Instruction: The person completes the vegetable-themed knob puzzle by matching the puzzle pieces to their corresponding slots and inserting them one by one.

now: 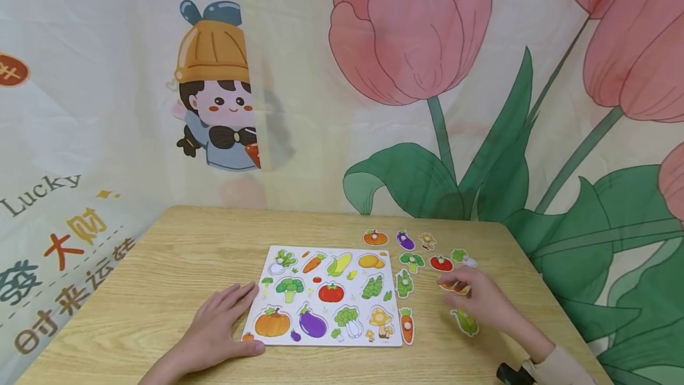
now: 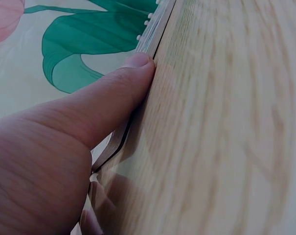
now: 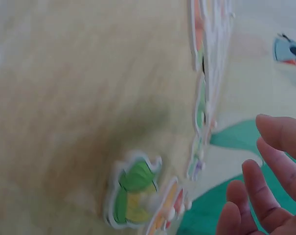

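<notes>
A white puzzle board printed with vegetables lies flat on the table. At its lower left corner my left hand rests with fingers stretched along the left edge and thumb at the front edge. In the left wrist view, the thumb touches the board's side. My right hand hovers over the loose pieces, holding nothing; its fingers are spread and slightly bent in the right wrist view. Below it lies a corn piece with a knob. An orange-yellow piece is partly hidden by the fingers.
Loose knobbed pieces lie right of and behind the board: carrot, asparagus, broccoli, tomato, leafy radish, pumpkin, eggplant and mushroom. A printed curtain hangs behind the wooden table.
</notes>
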The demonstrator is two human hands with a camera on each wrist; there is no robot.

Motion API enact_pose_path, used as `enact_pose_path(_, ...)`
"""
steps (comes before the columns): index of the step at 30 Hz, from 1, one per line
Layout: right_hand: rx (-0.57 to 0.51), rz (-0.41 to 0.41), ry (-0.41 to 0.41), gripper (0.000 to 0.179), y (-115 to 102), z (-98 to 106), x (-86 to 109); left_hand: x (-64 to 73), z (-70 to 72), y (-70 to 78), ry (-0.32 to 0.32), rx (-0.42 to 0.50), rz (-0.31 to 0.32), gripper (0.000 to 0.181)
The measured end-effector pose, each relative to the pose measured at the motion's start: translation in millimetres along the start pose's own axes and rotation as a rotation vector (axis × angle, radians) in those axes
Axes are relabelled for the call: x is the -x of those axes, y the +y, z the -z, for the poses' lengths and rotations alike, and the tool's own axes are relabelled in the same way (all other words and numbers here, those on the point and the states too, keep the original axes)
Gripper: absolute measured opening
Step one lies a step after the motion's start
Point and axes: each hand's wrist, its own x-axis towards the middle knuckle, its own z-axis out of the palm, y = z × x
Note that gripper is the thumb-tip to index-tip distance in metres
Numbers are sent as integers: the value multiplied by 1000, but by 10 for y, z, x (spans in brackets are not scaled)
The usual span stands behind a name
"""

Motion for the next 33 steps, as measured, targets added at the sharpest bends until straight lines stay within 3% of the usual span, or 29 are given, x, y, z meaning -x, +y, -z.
enact_pose_path(6,-4,76,-89,21,-96,-151,72,-8,4,-3,-3,4,1,113)
enact_pose_path(13,-26,101,-188,23,-143,-407,92,-6,9,-2,2,9,-3,112)
enact_pose_path(21,-23,112,-210,19,-157,-582,60,-10,7,-4,1,12,-4,112)
enact_pose_path(33,-37,125,-222,12,-176,-629,17,-17,4,-8,4,9,-6,113)
